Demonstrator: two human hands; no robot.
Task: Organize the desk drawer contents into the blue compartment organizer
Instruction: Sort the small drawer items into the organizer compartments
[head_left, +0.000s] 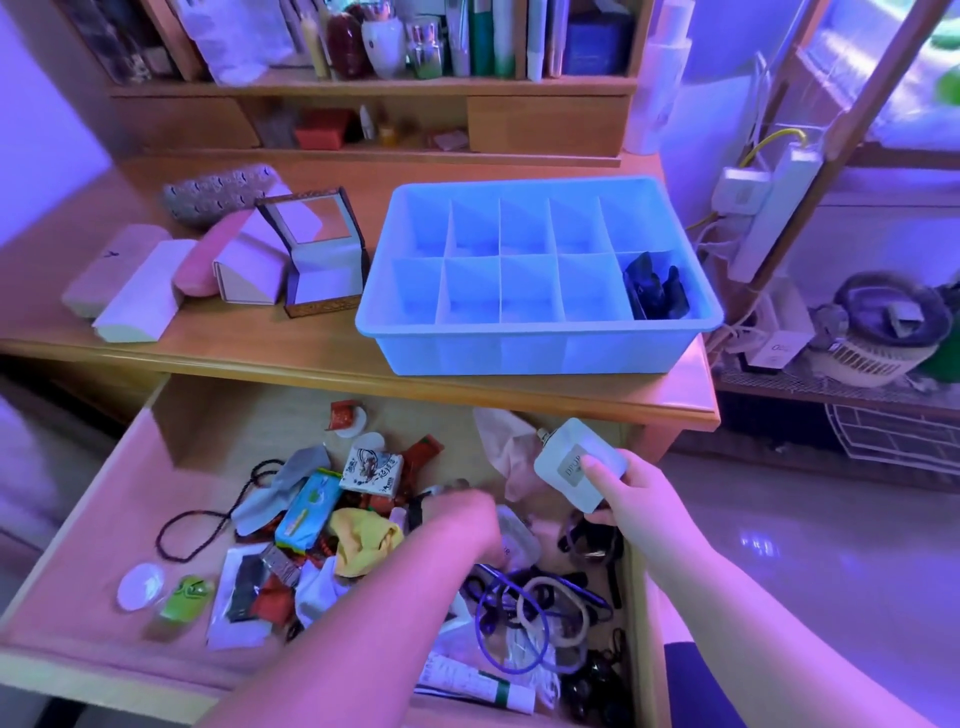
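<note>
The blue compartment organizer (540, 343) stands on the desk, with dark items (657, 288) in its front right compartment; the other compartments look bare. Below it the open drawer (171, 467) is full of clutter. My right hand (631, 499) holds a small white flat bottle (576, 462) above the drawer's right side, thumb on its label. My left hand (462, 519) reaches down into the pile at the drawer's middle; its fingers are blurred and hidden among the items, so I cannot tell whether they hold anything.
In the drawer lie a bead necklace (208, 519), a blue tissue pack (306, 512), a yellow cloth (363, 540), hair ties (540, 608) and a tube (478, 680). Glasses cases (135, 286) and an open mirrored box (317, 249) sit left of the organizer.
</note>
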